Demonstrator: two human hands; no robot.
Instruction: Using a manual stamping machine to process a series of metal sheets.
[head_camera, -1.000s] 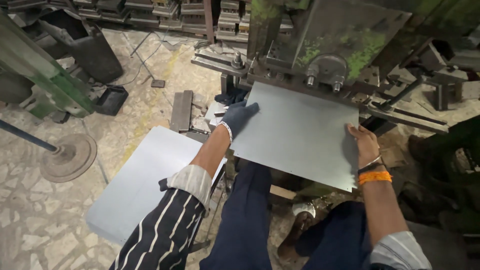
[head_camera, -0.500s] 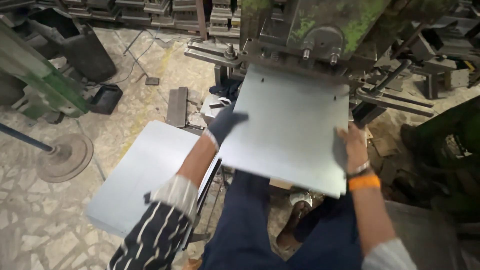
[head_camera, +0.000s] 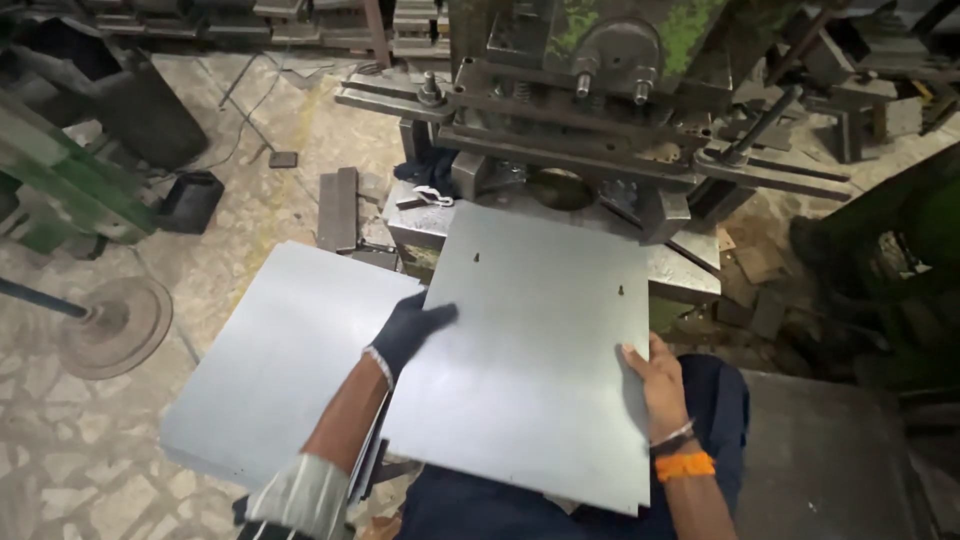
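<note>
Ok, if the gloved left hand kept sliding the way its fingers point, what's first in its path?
Nothing beyond the bare metal sheet under the left hand at first; further on, probably the block at the press's right side, though depth is unclear.

Flat grey metal sheet held before a green-flecked press machine.
The dark-gloved left hand grips its left edge, the bare right hand its right edge; a stack of grey metal sheets lies just beside it.

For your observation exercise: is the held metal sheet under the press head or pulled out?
Out. The sheet lies clear before the press head, held by both hands.
</note>
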